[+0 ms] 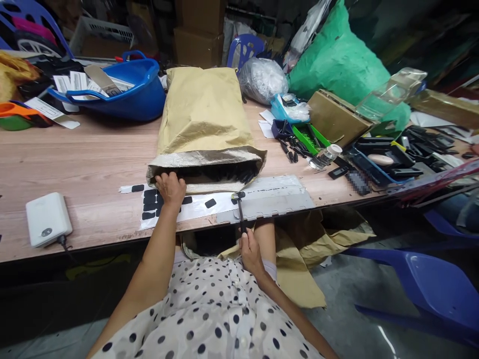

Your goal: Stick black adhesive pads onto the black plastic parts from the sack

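My left hand [171, 188] is at the mouth of a tan paper sack [205, 109], its fingers curled at the opening; what they hold, if anything, is hidden. Dark items [224, 172] show inside the sack. Black rounded stickers [149, 206] lie on a white backing sheet [198, 212] beneath my left forearm. My right hand [250, 252], near the table edge, is closed around a slim black-handled tool [241, 215]. The tool's small head is over the sheet, beside a dark piece [239, 195] with a yellow-green patch; their exact contact is unclear.
A grey board [277, 199] lies along the table edge. To the left are a white box with a cable [48, 219] and a blue basin [142, 89]. A green tray [310, 137], clear bottle [325, 157] and dark parts crowd the right. A blue chair [441, 284] stands below.
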Action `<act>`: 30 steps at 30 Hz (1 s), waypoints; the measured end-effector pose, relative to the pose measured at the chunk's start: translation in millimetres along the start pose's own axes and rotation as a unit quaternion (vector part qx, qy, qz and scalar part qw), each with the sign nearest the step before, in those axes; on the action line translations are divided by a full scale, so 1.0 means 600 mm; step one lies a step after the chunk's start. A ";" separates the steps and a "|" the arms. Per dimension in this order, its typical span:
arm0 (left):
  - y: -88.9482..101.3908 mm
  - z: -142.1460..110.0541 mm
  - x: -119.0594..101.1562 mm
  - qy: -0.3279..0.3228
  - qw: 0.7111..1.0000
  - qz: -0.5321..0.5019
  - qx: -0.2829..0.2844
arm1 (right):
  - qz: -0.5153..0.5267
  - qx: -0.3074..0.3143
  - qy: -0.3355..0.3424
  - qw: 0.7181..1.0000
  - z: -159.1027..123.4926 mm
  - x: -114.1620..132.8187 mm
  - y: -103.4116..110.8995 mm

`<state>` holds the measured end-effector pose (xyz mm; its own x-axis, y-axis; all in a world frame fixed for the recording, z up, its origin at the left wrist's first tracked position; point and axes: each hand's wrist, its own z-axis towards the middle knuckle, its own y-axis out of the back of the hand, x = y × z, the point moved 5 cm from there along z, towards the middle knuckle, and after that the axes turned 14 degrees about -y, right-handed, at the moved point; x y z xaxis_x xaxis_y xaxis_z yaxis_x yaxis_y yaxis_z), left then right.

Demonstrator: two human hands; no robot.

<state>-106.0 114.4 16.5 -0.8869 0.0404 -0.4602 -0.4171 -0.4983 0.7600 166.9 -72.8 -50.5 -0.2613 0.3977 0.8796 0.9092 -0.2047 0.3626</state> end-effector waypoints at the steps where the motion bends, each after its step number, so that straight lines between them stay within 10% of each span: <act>1: -0.007 0.003 0.009 0.011 1.000 0.006 0.017 | 0.000 0.000 0.000 1.000 0.000 0.000 0.000; 13: 0.049 -0.073 -0.028 -0.041 0.998 -0.039 0.009 | 0.005 0.002 -0.005 1.000 -0.002 -0.007 -0.004; 21: -0.013 -0.139 -0.107 -0.189 0.951 -0.161 0.185 | 0.000 -0.003 0.001 1.000 0.002 -0.013 -0.001; 30: -0.020 -0.139 -0.109 -0.195 0.945 -0.161 0.209 | -0.011 -0.018 0.030 0.999 -0.017 0.011 0.003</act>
<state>-26.4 45.5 -1.1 -0.6730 0.4873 -0.5564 -0.6470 -0.0234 0.7621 163.6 -79.6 -40.6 -0.3004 0.3482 0.8880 0.8909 -0.2301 0.3917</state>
